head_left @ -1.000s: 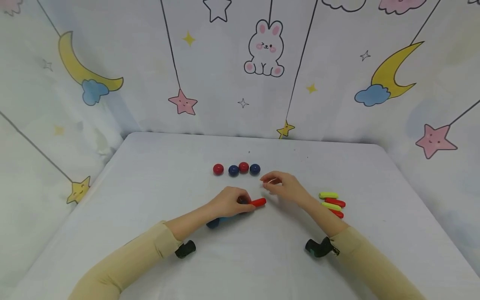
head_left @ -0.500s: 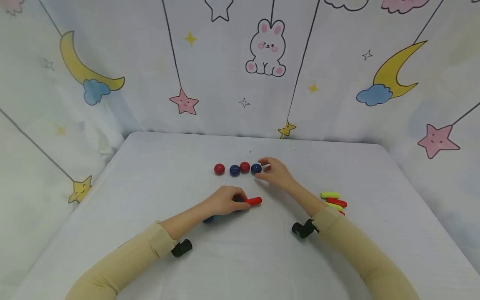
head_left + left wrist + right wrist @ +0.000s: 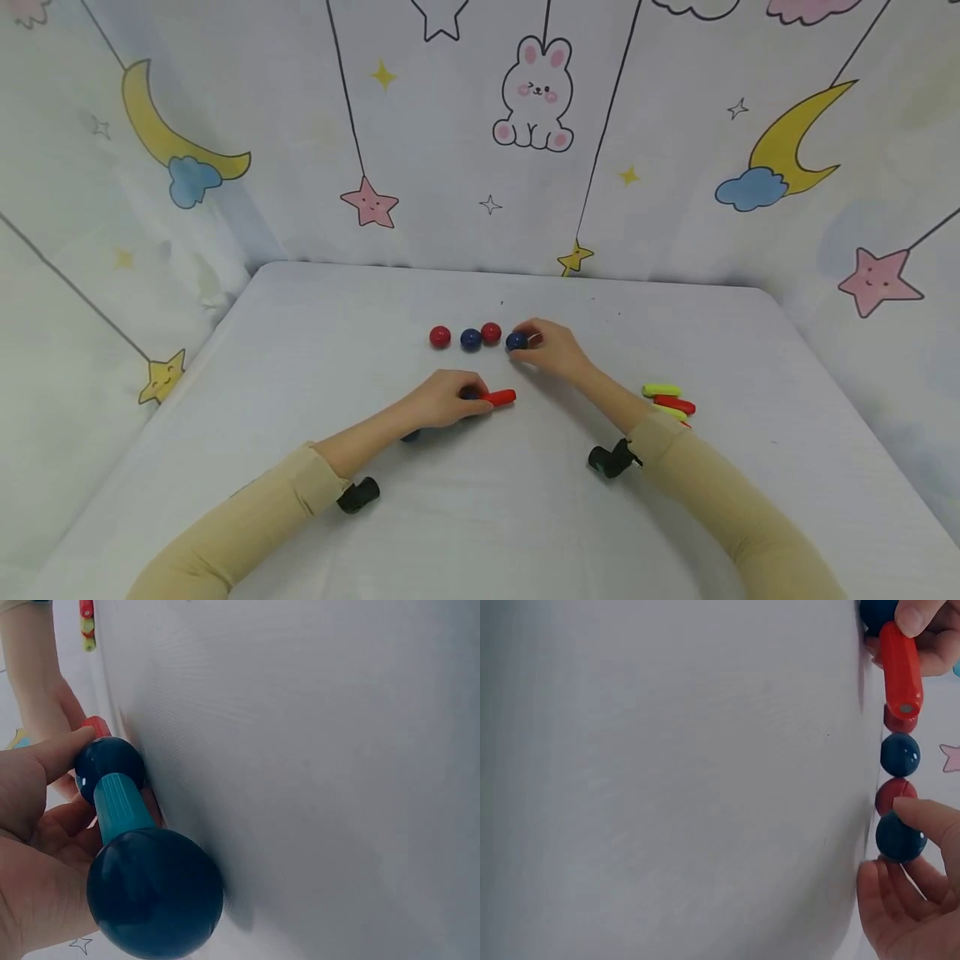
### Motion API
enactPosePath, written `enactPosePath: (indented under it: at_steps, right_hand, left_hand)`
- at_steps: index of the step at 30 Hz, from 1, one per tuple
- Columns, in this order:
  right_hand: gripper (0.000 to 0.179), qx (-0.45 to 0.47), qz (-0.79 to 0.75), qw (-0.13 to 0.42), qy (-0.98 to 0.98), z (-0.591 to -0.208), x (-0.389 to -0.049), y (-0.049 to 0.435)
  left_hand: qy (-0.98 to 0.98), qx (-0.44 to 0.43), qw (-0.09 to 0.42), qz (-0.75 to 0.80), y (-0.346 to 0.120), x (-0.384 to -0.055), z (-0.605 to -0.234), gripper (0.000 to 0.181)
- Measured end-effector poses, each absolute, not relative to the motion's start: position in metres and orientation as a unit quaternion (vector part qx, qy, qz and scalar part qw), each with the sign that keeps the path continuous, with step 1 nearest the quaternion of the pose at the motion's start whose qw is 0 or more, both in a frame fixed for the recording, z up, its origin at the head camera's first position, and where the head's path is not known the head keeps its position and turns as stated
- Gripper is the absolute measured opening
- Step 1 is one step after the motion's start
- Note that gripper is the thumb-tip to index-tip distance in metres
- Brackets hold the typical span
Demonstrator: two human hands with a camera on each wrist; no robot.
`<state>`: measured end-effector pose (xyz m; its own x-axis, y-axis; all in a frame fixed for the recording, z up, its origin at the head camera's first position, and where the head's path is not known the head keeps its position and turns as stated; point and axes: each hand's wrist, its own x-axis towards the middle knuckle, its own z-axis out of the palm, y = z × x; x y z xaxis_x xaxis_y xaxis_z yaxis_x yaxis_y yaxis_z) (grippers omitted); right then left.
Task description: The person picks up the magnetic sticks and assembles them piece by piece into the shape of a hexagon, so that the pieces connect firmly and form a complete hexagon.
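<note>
My left hand (image 3: 442, 398) grips a joined chain of magnetic building pieces just above the white tabletop. In the left wrist view the chain runs from a large-looking dark blue ball (image 3: 156, 892) through a light blue rod (image 3: 121, 804) to a second dark blue ball (image 3: 109, 763). From that ball a red rod (image 3: 501, 397) sticks out to the right; its free end shows a grey spot in the right wrist view. My right hand (image 3: 557, 350) pinches a loose blue ball (image 3: 515, 342) between thumb and fingers, at the right end of a row of balls.
Left of the pinched ball stand a red ball (image 3: 491, 333), another blue ball (image 3: 471, 339) and a further red ball (image 3: 440, 337). Yellow-green rods (image 3: 662, 390) and red rods (image 3: 675, 405) lie beside my right forearm, partly hidden by the sleeve. A patterned curtain (image 3: 420, 125) hangs behind the table.
My right hand has moved up and left to the end blue ball, and its fingers have closed on it. The left hand, with its chain, has shifted slightly left.
</note>
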<state>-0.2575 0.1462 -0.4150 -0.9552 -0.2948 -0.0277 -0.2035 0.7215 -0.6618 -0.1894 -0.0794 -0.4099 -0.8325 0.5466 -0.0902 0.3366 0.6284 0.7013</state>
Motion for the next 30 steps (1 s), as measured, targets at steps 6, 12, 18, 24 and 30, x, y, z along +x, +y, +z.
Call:
enactPosePath:
  at_steps: [6, 12, 18, 24, 30]
  right_hand:
    - [0.044, -0.158, -0.371, 0.105, 0.909, -0.411, -0.24, 0.158]
    - [0.043, -0.182, -0.377, 0.131, 0.899, -0.413, -0.222, 0.163]
    - [0.041, -0.211, -0.38, 0.134, 0.891, -0.416, -0.209, 0.165]
    - [0.04, -0.213, -0.383, 0.139, 0.888, -0.416, -0.202, 0.163]
    - [0.042, -0.198, -0.394, 0.147, 0.886, -0.415, -0.199, 0.163]
  left_hand:
    - [0.891, 0.238, 0.147, 0.356, -0.083, -0.189, -0.41, 0.02]
    - [0.887, 0.24, 0.147, 0.366, -0.085, -0.188, -0.41, 0.02]
    - [0.885, 0.235, 0.15, 0.373, -0.086, -0.187, -0.409, 0.02]
    - [0.887, 0.231, 0.144, 0.374, -0.088, -0.188, -0.411, 0.018]
    - [0.887, 0.235, 0.14, 0.372, -0.087, -0.189, -0.411, 0.02]
